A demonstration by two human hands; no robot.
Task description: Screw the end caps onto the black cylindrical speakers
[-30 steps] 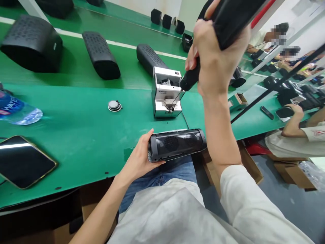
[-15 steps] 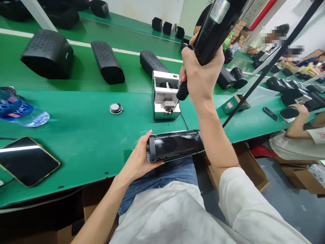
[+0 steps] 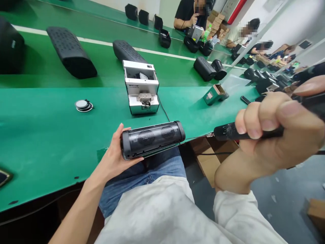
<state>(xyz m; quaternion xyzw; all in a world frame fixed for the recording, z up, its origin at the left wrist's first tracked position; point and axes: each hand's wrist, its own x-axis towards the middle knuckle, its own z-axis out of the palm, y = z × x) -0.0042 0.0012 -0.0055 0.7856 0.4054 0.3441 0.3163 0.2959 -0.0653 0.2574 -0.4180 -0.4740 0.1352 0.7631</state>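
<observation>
The left hand (image 3: 114, 157) has hold of the left end of a black, elongated speaker body with two round perforated grilles (image 3: 154, 138); the thumb lies along the far side, the fingers run beneath, and the spread matches the body's width. The speaker body is at the front edge of a green-topped workbench (image 3: 50, 142), above the person's lap, grilles facing up; whether it rests on that edge cannot be told. The right hand (image 3: 281, 128), well apart to the right, has its fingers curled tightly around a black cylindrical power screwdriver (image 3: 223, 132), held roughly level with its metal nose directed left, towards the speaker body. The end of its bit is unclear. Beyond the speaker body stands a white metal screw-feeder box (image 3: 141, 88). Left of this box lies a small stack of silvery discs (image 3: 83, 105); to its right stands a small green open-topped box (image 3: 212, 95).
</observation>
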